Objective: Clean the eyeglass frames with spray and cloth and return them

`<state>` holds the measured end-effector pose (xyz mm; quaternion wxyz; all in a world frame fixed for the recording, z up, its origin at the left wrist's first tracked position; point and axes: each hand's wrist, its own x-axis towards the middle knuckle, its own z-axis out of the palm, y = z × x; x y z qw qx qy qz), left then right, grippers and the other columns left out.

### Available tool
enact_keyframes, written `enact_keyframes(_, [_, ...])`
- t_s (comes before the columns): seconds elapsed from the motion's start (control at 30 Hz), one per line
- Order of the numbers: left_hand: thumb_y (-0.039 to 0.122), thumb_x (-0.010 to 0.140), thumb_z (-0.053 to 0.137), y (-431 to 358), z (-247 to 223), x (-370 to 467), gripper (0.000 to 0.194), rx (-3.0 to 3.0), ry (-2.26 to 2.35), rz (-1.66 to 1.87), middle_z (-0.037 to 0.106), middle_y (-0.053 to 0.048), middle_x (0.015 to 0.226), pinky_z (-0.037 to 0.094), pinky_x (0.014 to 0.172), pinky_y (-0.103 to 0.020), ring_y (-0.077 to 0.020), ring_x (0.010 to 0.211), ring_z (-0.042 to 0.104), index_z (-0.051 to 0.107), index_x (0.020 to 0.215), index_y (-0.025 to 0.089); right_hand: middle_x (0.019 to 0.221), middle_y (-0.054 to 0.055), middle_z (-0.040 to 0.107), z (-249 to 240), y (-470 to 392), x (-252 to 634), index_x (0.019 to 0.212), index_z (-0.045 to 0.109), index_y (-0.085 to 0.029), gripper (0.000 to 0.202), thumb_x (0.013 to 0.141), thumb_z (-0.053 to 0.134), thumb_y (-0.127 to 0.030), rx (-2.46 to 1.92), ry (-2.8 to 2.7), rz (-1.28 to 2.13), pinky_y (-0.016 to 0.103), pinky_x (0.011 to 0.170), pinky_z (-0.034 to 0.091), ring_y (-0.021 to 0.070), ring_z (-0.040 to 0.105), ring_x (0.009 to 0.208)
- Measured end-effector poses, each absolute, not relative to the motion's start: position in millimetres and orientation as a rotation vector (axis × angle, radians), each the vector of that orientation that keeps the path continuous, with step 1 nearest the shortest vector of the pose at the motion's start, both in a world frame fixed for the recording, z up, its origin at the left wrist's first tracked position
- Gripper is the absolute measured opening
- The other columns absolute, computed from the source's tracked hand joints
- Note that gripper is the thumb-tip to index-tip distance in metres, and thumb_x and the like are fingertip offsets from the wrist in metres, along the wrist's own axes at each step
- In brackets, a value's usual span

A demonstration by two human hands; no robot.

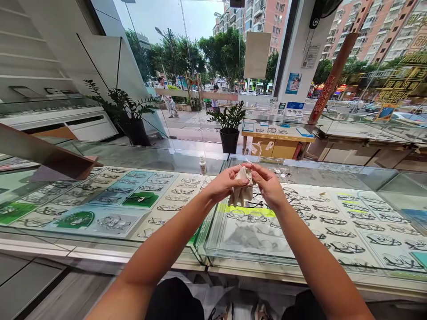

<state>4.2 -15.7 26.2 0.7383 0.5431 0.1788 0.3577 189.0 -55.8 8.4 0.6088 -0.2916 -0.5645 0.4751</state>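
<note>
Both of my hands meet above the glass display counter, at the middle of the head view. My left hand [228, 182] pinches a crumpled beige cloth [243, 194], which hangs below the fingers. On the other side of the cloth, my right hand [268, 185] has its fingers closed at a thin-framed pair of glasses [254, 151]. The frame sticks up above the fingers, with a small white tag [269, 146] beside it. Cloth and fingers hide the lower part of the glasses. A small white spray bottle [203, 166] stands upright on the counter, left of my hands.
Rows of glasses [248, 217] lie under the glass of the counter [167, 154]. A brown slanted panel [50, 153] rises at the left. Potted plants [229, 140] and a glass front with a street lie beyond.
</note>
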Motion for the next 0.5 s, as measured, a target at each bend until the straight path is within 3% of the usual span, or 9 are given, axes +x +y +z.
enact_keyframes(0.13, [0.037, 0.070, 0.102, -18.8, 21.5, 10.5, 0.061, 1.193, 0.372, 0.837, 0.074, -0.005, 0.099, 0.053, 0.077, -0.025, -0.0147, 0.084, 0.069, 0.074, 0.120, 0.017, 0.135, 0.004, 0.079, 8.0, -55.6, 188.1, 0.112, 0.087, -0.033, 0.031, 0.088, 0.087, -0.052, -0.639, -1.291, 1.088, 0.048, 0.127, 0.043, 0.0288, 0.063, 0.142])
enact_keyframes(0.3, [0.064, 0.080, 0.090, -18.3, 16.7, 13.0, 0.059, 1.331, 0.429, 0.853, 0.072, -0.005, 0.089, 0.050, 0.074, -0.025, -0.0144, 0.078, 0.065, 0.076, 0.107, 0.014, 0.134, 0.006, 0.080, 9.7, -57.4, 187.8, 0.111, 0.088, -0.031, 0.035, 0.084, 0.090, -0.054, -0.671, -1.244, 1.090, 0.050, 0.124, 0.046, 0.0310, 0.063, 0.141])
enact_keyframes(0.5, [0.055, 0.076, 0.096, -21.8, 19.1, 12.2, 0.061, 1.404, 0.451, 0.908, 0.072, -0.005, 0.089, 0.050, 0.071, -0.025, -0.0139, 0.074, 0.064, 0.074, 0.113, 0.012, 0.139, 0.006, 0.078, 9.6, -58.9, 185.8, 0.113, 0.087, -0.030, 0.039, 0.082, 0.091, -0.054, -0.680, -1.156, 1.167, 0.046, 0.111, 0.056, 0.0310, 0.068, 0.132])
